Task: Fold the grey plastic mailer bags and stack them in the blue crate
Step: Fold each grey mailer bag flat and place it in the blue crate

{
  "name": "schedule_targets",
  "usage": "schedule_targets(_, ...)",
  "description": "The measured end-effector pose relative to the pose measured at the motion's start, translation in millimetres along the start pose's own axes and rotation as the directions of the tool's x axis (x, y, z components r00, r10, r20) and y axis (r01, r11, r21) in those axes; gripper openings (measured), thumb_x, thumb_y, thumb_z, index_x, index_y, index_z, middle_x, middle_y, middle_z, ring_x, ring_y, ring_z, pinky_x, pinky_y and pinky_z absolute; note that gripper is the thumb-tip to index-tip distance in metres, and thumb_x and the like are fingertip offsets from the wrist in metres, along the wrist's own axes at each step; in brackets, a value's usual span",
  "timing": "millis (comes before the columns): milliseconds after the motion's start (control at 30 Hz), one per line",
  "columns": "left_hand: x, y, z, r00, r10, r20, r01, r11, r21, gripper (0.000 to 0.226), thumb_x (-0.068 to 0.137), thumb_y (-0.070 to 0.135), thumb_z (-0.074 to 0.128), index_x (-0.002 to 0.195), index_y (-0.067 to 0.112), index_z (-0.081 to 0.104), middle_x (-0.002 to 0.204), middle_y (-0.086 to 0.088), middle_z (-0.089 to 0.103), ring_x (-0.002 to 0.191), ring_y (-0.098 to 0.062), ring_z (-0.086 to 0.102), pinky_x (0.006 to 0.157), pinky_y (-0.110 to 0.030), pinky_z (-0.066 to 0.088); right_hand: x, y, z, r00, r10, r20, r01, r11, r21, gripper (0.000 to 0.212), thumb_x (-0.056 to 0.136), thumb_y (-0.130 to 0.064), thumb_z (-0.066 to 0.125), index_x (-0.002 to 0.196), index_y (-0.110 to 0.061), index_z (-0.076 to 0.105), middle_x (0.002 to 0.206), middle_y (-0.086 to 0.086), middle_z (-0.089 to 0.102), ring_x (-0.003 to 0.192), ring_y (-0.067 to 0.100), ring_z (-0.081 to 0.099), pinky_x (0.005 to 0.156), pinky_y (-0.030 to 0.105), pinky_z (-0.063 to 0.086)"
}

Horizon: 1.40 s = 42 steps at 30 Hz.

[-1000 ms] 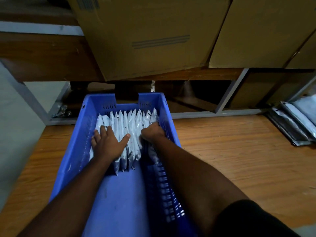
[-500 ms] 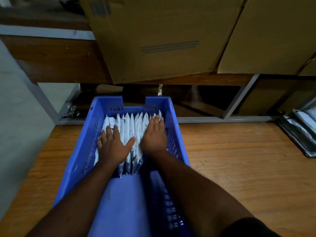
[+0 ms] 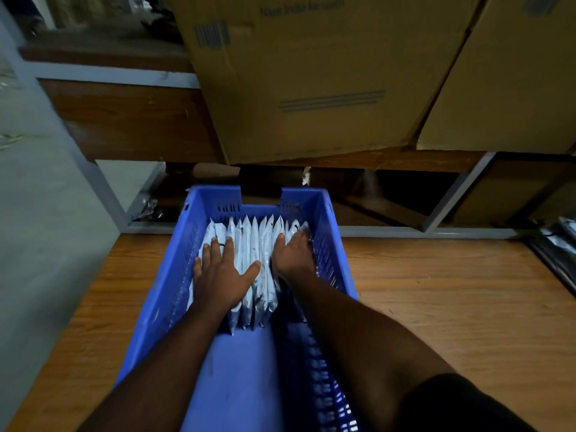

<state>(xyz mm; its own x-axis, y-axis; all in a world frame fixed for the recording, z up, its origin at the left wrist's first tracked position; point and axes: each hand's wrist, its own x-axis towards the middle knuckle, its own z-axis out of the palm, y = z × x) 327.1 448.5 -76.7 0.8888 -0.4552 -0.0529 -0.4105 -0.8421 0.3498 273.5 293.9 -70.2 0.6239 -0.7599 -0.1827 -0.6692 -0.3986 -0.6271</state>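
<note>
A blue crate (image 3: 162, 294) stands on the wooden floor in front of me. Several folded grey mailer bags (image 3: 254, 241) stand on edge in a row across its far end. My left hand (image 3: 219, 272) lies flat on the left part of the row, fingers spread and straight. My right hand (image 3: 293, 252) presses on the right end of the row beside the crate's right wall, fingers pointing away from me. The near half of the crate floor is bare.
Large cardboard boxes (image 3: 311, 76) sit on a low metal-framed wooden shelf (image 3: 458, 194) just beyond the crate. More grey mailer bags (image 3: 558, 244) lie on the floor at the far right. A pale wall (image 3: 37, 213) runs along the left.
My right hand went from a curled fist at the row's right end to flat fingers pressing on it. The left hand stays flat on the bags. The view moved closer.
</note>
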Motion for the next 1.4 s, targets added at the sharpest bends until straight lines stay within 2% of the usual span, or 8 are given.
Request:
schedule_targets(167,1,-3,6,1.000,0.008,-0.006,-0.008,1.000,0.002,0.098,0.091,0.081,0.036,0.165,0.025,0.006,0.173,-0.007,-0.001,0.159,-0.027,-0.004,0.126,-0.049,-0.004,-22,17,14,0.999,0.019,-0.046,-0.024,0.993,-0.114,0.075,0.109,-0.048,0.029,0.162,0.003,0.014,0.171,0.019,0.010,0.155,0.035,0.020,0.126,0.044,0.013)
schedule_targets(367,0,-4,0,1.000,0.027,0.006,-0.027,0.998,-0.051,0.095,0.095,0.074,0.042,0.165,0.020,0.008,0.173,-0.007,-0.003,0.159,-0.025,-0.006,0.127,-0.046,-0.004,-10,8,2,0.995,0.088,0.040,-0.088,0.996,0.002,0.073,0.107,-0.037,0.040,0.161,0.003,0.012,0.171,0.017,0.007,0.154,0.038,0.021,0.123,0.045,0.019)
schedule_targets(500,-6,8,-16,0.978,0.188,-0.090,-0.198,0.974,-0.108,0.086,0.096,0.061,0.048,0.160,0.008,0.027,0.171,-0.014,0.012,0.159,-0.032,0.002,0.128,-0.040,0.003,-35,-17,-34,0.971,-0.215,-0.101,0.232,0.947,0.224,0.050,0.097,-0.028,0.053,0.138,0.000,0.054,0.147,0.019,0.053,0.139,0.036,0.044,0.117,0.043,0.033)
schedule_targets(667,-28,60,-59,0.867,0.440,-0.233,-0.492,0.827,-0.272,0.055,0.097,0.040,0.058,0.146,0.016,0.053,0.154,-0.003,0.050,0.148,-0.021,0.040,0.121,-0.042,0.034,-79,-28,-146,0.808,-0.561,-0.179,0.565,0.650,0.508,0.028,0.099,-0.027,0.061,0.122,-0.016,0.073,0.114,-0.004,0.076,0.107,0.012,0.071,0.095,0.038,0.057)
schedule_targets(733,-45,94,-72,0.810,0.486,-0.329,-0.578,0.755,-0.310,0.040,0.097,0.027,0.064,0.137,0.020,0.062,0.143,0.004,0.059,0.138,-0.013,0.049,0.115,-0.034,0.039,-97,-6,-187,0.756,-0.615,-0.223,0.626,0.580,0.522,0.023,0.102,-0.020,0.060,0.116,-0.011,0.075,0.109,-0.001,0.078,0.103,0.015,0.073,0.087,0.031,0.057)
schedule_targets(867,-62,171,-65,0.757,0.509,-0.410,-0.640,0.704,-0.307,0.031,0.093,0.023,0.064,0.124,0.019,0.068,0.128,0.005,0.066,0.124,-0.014,0.056,0.104,-0.030,0.045,-104,65,-240,0.804,-0.549,-0.230,0.577,0.626,0.524,0.020,0.105,-0.012,0.057,0.117,-0.008,0.073,0.106,0.003,0.078,0.098,0.019,0.074,0.081,0.029,0.056)
schedule_targets(1233,-78,425,54,0.722,0.686,-0.091,-0.682,0.685,-0.254,0.034,0.097,0.035,0.059,0.130,0.026,0.063,0.133,0.009,0.062,0.126,-0.013,0.053,0.101,-0.035,0.047,-42,310,-383,0.912,-0.327,-0.247,0.408,0.782,0.471,0.019,0.106,-0.014,0.057,0.117,-0.013,0.073,0.104,-0.003,0.078,0.094,0.016,0.075,0.078,0.024,0.055)
schedule_targets(1400,-99,537,142,0.711,0.703,0.010,-0.674,0.685,-0.277,0.034,0.100,0.034,0.057,0.134,0.030,0.060,0.137,0.010,0.060,0.126,-0.011,0.051,0.100,-0.033,0.046,-17,428,-418,0.938,-0.200,-0.282,0.285,0.909,0.303,0.017,0.099,-0.036,0.061,0.108,-0.032,0.075,0.098,-0.017,0.076,0.090,0.005,0.071,0.079,0.040,0.059)
